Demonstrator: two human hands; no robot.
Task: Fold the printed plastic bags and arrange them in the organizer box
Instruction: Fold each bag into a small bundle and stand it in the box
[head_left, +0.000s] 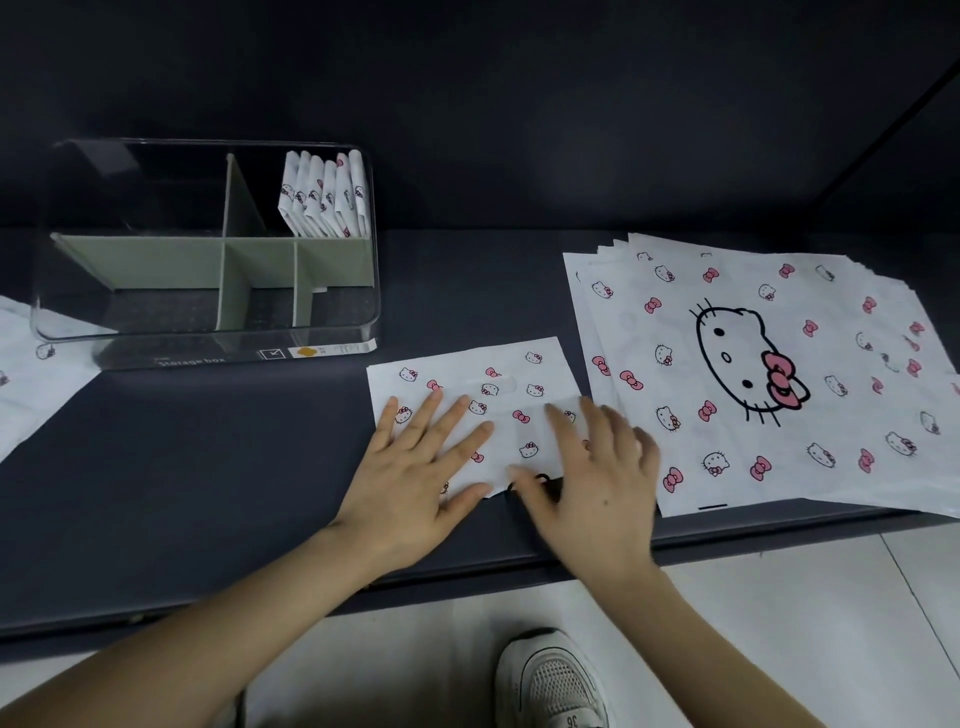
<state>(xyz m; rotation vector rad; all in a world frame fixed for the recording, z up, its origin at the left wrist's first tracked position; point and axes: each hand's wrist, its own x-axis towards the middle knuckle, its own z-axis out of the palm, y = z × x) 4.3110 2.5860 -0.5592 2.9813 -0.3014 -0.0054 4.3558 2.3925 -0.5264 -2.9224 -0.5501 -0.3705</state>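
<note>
L grip (421, 467), R grip (597, 478) flat, fingers apart, on folded bag (467, 374); bag stack (779, 312) just beside, box (156, 332) behind.

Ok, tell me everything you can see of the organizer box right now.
The organizer box is a clear plastic tub with rounded corners, upright on the dark table, back left. Grey-green dividers split it into compartments. Only the back right one holds anything: a row of folded printed bags standing on edge. Its front wall bears "Storage box" lettering and a sticker. Neither the left hand nor the right hand touches it; a flat bag lies by its front left corner.
</note>
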